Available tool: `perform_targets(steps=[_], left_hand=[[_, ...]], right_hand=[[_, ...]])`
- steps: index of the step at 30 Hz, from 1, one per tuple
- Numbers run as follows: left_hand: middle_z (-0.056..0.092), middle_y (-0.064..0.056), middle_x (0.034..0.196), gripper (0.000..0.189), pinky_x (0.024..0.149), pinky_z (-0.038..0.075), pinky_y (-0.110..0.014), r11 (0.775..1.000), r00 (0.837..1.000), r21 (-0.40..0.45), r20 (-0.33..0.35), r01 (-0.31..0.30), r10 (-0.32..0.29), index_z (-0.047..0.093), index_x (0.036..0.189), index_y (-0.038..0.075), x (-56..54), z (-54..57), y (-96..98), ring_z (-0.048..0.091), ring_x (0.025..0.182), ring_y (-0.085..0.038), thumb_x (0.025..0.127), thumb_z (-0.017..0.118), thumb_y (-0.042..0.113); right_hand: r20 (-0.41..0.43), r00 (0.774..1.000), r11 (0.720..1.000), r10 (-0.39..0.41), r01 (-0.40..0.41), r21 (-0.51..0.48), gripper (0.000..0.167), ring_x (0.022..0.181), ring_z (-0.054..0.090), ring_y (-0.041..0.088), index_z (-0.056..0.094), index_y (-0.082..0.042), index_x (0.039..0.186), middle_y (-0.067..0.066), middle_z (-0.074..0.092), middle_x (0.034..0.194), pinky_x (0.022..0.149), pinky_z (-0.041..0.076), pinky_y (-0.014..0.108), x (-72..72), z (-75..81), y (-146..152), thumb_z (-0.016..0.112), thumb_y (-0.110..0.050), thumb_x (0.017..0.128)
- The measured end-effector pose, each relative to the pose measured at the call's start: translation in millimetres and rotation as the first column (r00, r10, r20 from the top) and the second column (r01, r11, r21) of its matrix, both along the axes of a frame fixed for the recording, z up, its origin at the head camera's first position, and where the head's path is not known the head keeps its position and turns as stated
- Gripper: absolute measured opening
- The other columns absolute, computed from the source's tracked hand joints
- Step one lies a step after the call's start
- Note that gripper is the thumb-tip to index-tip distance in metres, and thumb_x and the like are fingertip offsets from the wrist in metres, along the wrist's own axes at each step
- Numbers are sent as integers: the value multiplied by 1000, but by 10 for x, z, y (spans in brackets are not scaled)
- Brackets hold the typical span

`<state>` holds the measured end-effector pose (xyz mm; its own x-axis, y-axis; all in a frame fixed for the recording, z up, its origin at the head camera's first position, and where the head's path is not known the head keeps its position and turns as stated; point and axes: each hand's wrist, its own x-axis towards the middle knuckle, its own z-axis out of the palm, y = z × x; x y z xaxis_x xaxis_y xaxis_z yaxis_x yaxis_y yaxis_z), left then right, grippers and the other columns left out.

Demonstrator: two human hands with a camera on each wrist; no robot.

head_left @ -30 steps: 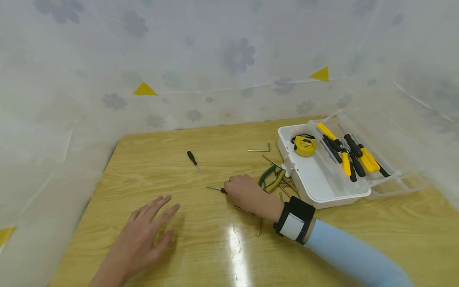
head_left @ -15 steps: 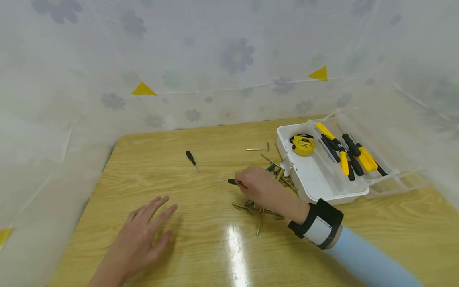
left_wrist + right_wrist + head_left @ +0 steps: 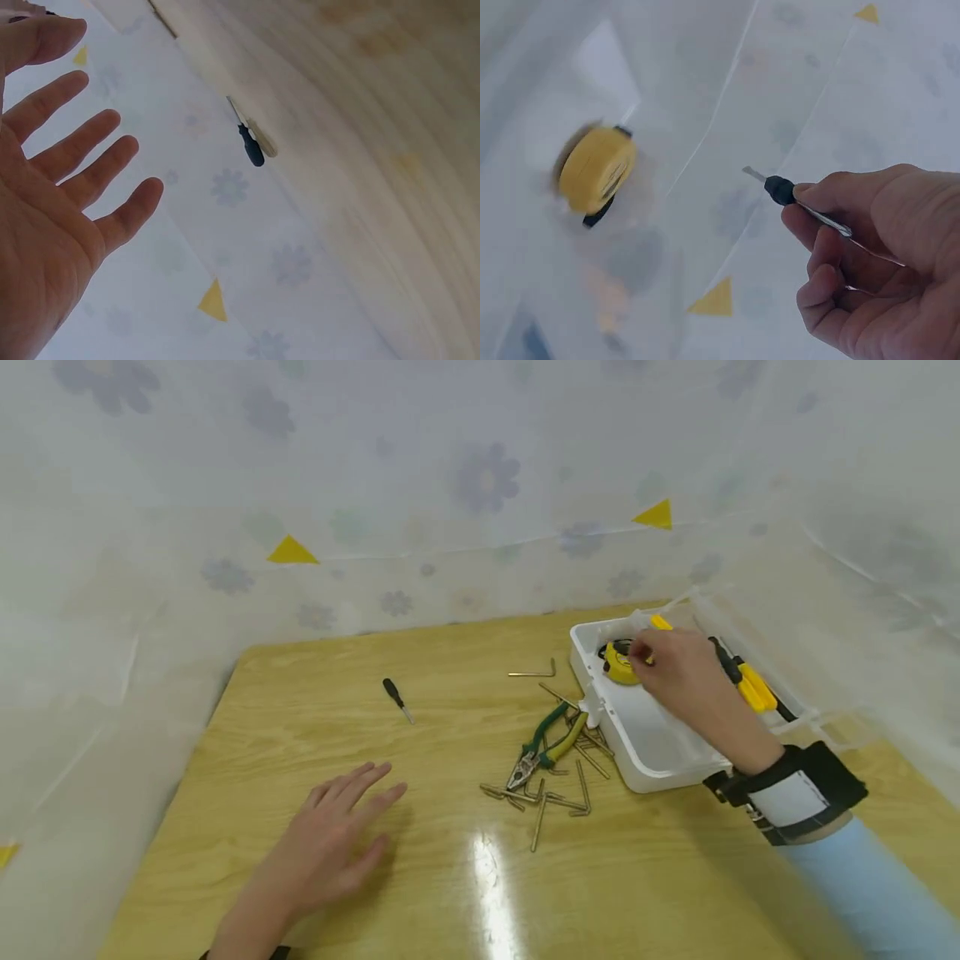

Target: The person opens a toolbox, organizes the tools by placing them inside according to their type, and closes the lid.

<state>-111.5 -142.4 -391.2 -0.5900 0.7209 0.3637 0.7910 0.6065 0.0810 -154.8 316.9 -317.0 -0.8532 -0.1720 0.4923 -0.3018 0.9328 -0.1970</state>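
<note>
My right hand [image 3: 682,681] is over the white tool box [image 3: 637,768], overlapping the yellow tape measure [image 3: 618,670] in the head view. Thumb and fingers pinch a small screwdriver [image 3: 781,190]. In the right wrist view it has a black grip, with bare metal showing on both sides of it; the tape measure [image 3: 598,169] is off to its left. My left hand [image 3: 330,839] hovers low at the table's near left, fingers spread, holding nothing. A second black-handled screwdriver [image 3: 396,697] lies beyond it, seen also in the left wrist view as a screwdriver [image 3: 252,146].
Pliers [image 3: 532,760] with green and yellow handles lie left of the box among several brass-coloured hex keys [image 3: 540,822]. One hex key [image 3: 532,674] lies farther back. Yellow and black handled tools [image 3: 753,685] fill the box's right part, beside its raised clear lid [image 3: 772,635].
My right hand has lifted the small screwdriver off the table and carried it right, over the box. The pliers and hex keys it covered now show. My left hand shifted slightly right in view.
</note>
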Motion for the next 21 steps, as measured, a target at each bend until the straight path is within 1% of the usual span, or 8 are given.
perform_targets(steps=[3,5,8,11,13,16,18,21], left_hand=[[56,-11,149,60,97,53,-55,1000,1000,-10,6,3,-3,63,139,18,34,2,59,58,133,-34,81,79,24],[56,-11,150,61,98,53,-54,1000,1000,-15,2,3,-3,63,139,18,56,9,81,57,133,-33,81,79,25],[55,-10,150,61,97,53,-54,1000,1000,-14,-8,3,-3,63,139,18,78,21,97,57,133,-33,81,79,26],[55,-10,150,60,97,53,-53,1000,1000,-11,-15,1,-1,63,139,18,95,34,106,57,133,-33,81,78,26],[56,-9,150,59,98,52,-53,1000,1000,-7,-17,-3,2,64,139,18,106,41,112,57,134,-33,82,78,26],[56,-9,150,58,99,51,-53,1000,1000,0,-17,-7,7,64,138,18,122,50,120,57,134,-32,82,77,27],[55,-9,151,59,99,51,-53,1000,1000,1,-13,-9,9,64,138,18,135,55,123,57,134,-32,82,77,27],[55,-9,151,60,99,52,-53,1000,1000,-1,-10,-12,12,63,139,19,154,65,119,57,134,-32,82,78,27]], right_hand=[[22,995,995,-100,99,25,8,52,56,26,67,3,79,18,68,70,51,45,40,-10,21,308,64,6,86],[68,986,988,-152,150,45,8,50,53,25,65,5,78,19,65,68,49,44,40,-37,31,476,63,6,86],[162,964,975,-213,200,93,8,50,52,24,64,7,79,22,63,69,47,43,37,-97,54,649,62,6,87],[228,942,967,-246,221,129,11,50,49,24,60,7,76,20,58,66,45,41,37,-172,80,764,60,6,87],[256,931,962,-261,227,155,22,47,41,21,54,3,67,13,46,57,44,35,33,-229,83,819,57,6,88],[308,910,955,-278,229,187,34,47,33,18,45,-5,60,3,30,56,46,30,29,-303,78,858,52,5,91],[349,891,950,-290,226,213,34,48,35,19,46,-5,60,3,30,57,46,31,30,-324,76,860,51,5,92],[407,863,947,-300,218,236,20,53,48,25,56,3,71,11,46,61,48,40,33,-302,84,832,55,6,91]])
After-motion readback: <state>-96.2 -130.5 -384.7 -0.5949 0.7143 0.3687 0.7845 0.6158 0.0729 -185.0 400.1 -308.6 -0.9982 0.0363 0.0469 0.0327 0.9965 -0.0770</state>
